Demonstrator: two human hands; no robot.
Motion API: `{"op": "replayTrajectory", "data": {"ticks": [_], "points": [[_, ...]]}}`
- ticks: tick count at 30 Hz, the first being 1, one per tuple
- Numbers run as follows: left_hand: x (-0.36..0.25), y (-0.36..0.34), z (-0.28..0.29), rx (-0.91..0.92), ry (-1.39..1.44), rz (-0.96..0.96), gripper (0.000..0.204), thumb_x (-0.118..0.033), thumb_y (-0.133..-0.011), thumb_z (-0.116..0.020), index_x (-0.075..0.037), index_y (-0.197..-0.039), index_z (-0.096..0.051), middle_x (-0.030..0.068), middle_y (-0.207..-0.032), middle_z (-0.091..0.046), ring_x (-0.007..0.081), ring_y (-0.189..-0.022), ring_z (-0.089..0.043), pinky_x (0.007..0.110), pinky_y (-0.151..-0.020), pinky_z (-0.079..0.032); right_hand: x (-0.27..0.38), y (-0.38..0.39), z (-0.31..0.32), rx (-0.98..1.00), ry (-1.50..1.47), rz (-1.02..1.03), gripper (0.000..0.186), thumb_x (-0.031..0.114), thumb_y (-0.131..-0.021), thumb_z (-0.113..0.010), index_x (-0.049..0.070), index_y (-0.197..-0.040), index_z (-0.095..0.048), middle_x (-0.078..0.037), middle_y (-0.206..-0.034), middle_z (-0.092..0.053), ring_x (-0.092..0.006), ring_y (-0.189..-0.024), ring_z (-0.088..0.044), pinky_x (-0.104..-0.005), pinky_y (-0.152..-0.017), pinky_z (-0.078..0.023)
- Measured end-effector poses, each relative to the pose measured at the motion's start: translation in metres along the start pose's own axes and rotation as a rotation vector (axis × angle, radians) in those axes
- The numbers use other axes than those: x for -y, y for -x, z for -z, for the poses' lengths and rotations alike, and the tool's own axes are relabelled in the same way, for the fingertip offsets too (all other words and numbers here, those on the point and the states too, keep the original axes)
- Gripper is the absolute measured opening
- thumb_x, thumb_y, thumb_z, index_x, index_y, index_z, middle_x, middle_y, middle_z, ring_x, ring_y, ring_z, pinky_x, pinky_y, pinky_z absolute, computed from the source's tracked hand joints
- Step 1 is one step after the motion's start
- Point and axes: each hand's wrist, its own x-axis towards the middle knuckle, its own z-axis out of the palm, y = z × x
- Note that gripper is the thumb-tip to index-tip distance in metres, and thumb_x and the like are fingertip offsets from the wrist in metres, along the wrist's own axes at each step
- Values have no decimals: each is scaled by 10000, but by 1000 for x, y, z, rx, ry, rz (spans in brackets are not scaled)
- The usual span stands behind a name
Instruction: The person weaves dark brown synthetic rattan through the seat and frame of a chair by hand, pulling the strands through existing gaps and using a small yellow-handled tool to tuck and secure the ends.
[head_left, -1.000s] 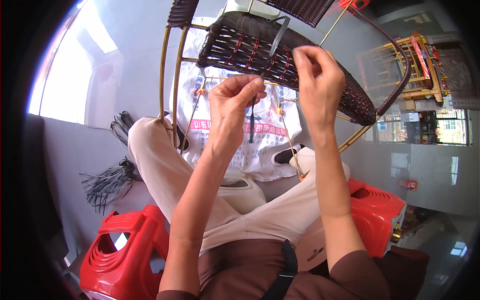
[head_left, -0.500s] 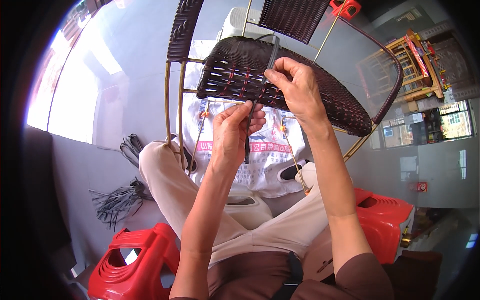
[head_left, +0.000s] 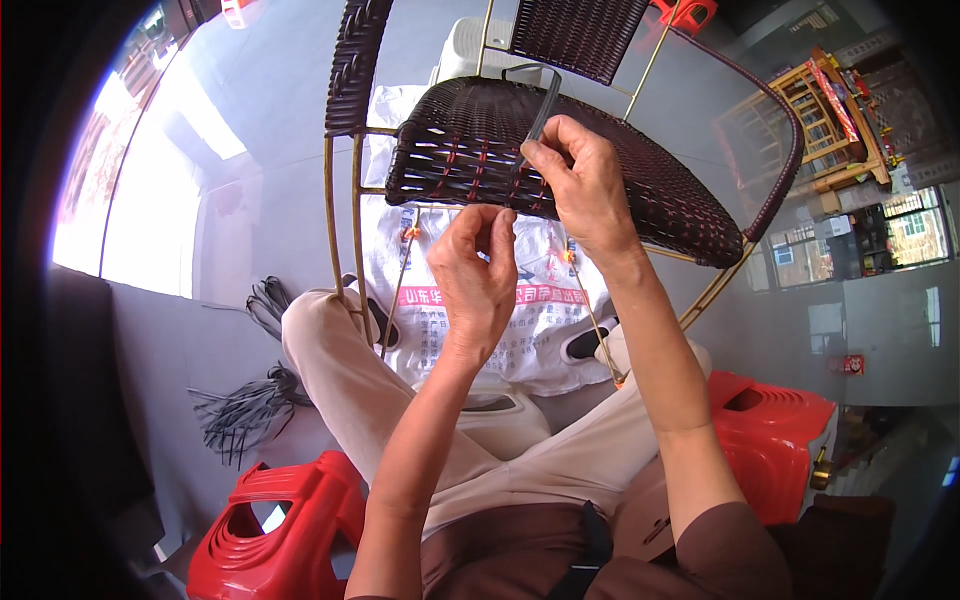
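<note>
A dark brown woven chair seat (head_left: pixel 650 165) faces me, tilted, in its brass-coloured frame (head_left: pixel 357 220). Reddish strands cross the open weave along its near left part. From the seat's upper side rises a looped dark flat strip (head_left: pixel 549 100). Thumb and fingers of my right hand (head_left: pixel 590 190) pinch this strip over the seat. Just below the seat's near edge is my left hand (head_left: pixel 472 275), its fingertips pressed together. Whether they hold a strip end is hidden. Above the seat is a woven panel (head_left: pixel 580 38).
Under the chair lies a printed white sack (head_left: pixel 470 345). Red plastic stools stand at my left (head_left: pixel 275 535) and right (head_left: pixel 760 440). Bundles of dark strips (head_left: pixel 250 410) lie on the floor at left. A pale stool (head_left: pixel 470 45) is behind the chair; a wooden rack (head_left: pixel 820 130) stands far right.
The strip's tail that hung below my left hand no longer shows. My left fingers have closed together, and my right hand has shifted slightly left and down along with the strip.
</note>
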Motion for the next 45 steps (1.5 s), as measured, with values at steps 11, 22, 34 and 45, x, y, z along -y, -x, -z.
{"op": "replayTrajectory", "data": {"ticks": [11, 22, 34, 45], "points": [[-7, -5, -9, -29, -97, -37, 149, -22, -817, -587, 28, -705, -503, 146, -572, -516, 196, -457, -469, 316, -472, -388, 2, 1, 1, -116, 259, -15, 214, 107, -804, -616, -15, -678, -494, -142, -560, -542, -277, -510, -543, -378, -522, -422], [44, 41, 0, 143, 750, 410, 70, -50, -838, -632, 3, -883, -621, 39, -790, -631, 99, -700, -582, 223, -668, -467, 5, -3, 5, -26, 229, -102, 197, 116, -772, -617, -34, -669, -539, -151, -578, -574, -241, -520, -570, -358, -536, -444], [43, 49, 25, 163, 667, 504, 138, -53, -828, -643, 23, -943, -645, 76, -834, -653, 124, -679, -622, 243, -661, -524, 21, 41, 11, -221, 238, 146, 91, 45, -788, -618, 8, -848, -560, -73, -767, -537, -162, -618, -527, -275, -561, -442], [15, 55, 45, 217, 83, 109, 62, 24, -794, -625, 60, -837, -601, 60, -728, -633, 85, -644, -583, 237, -606, -469, 35, 61, 12, 745, 462, 271, 43, -3, -748, -554, 3, -790, -546, -137, -774, -514, -326, -705, -595, -394, -599, -497]]}}
